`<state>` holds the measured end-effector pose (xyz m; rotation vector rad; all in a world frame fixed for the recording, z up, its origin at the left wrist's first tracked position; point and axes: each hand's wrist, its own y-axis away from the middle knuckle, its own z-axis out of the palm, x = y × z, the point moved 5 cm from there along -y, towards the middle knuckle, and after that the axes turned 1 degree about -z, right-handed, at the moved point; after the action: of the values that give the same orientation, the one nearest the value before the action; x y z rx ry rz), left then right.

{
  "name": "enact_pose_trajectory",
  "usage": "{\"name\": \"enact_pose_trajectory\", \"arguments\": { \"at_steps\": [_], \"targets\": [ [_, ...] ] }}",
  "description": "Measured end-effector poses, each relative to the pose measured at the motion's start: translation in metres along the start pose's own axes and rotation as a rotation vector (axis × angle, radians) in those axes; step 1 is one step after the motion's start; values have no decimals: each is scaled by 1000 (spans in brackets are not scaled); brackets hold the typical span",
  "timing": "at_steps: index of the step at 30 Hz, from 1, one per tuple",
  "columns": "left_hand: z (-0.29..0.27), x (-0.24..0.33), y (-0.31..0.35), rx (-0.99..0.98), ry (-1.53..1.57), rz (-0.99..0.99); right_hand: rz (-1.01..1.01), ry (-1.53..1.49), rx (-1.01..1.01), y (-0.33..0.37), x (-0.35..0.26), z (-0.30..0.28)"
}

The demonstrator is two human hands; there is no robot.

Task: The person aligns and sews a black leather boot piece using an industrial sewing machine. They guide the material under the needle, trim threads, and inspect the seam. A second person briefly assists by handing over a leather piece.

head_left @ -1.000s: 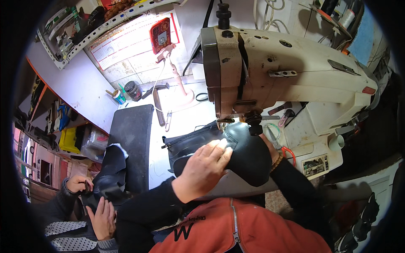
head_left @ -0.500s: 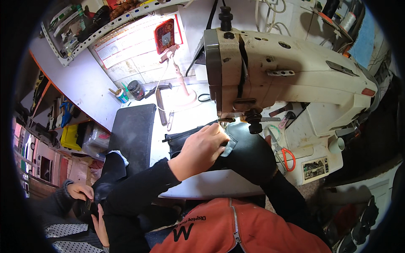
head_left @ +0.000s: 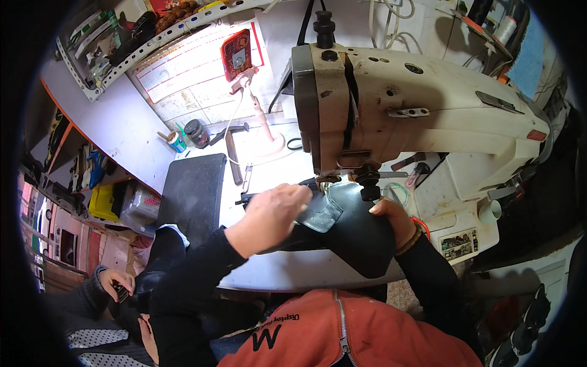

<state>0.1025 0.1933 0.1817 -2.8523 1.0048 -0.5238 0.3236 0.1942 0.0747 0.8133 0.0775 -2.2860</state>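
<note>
A black leather piece [head_left: 362, 235] lies under the needle area of the sewing machine [head_left: 379, 98]. A stitched, pocket-shaped patch [head_left: 319, 215] shows on its left part. My left hand [head_left: 269, 217] is left of the needle beside the patch, its fingers curled; what they hold, if anything, is hidden. At the leather's right edge, my right hand [head_left: 394, 220] grips it, thumb on top and fingers out of sight underneath. Part of a black zipper edge [head_left: 246, 199] sticks out left of my left hand.
Behind the work stand a lit pink lamp [head_left: 262, 122], a hammer [head_left: 232, 150] and a dark jar [head_left: 195, 132]. A black board [head_left: 192, 189] lies at left. Red-handled scissors [head_left: 422, 227] and a parts tray [head_left: 458, 244] are right. Another person's hand [head_left: 116, 282] is lower left.
My left hand has drawn back leftward from the needle, uncovering more of the patch. My right hand, mostly hidden before, now shows at the leather's right edge. The leather has shifted and turned slightly.
</note>
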Motion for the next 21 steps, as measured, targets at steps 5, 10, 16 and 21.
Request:
{"name": "enact_pose_trajectory", "arguments": {
  "at_steps": [5,10,16,21],
  "targets": [
    [-13,20,3,105,-305,297,-40,402,177,1,-26,14],
    [16,54,-15,66,-543,630,-56,507,232,0,-34,28],
    [18,43,-24,-129,-216,492,-128,675,235,-2,-38,24],
    [-10,9,-2,-96,-125,331,-253,915,195,-10,-49,20]
  ]
}}
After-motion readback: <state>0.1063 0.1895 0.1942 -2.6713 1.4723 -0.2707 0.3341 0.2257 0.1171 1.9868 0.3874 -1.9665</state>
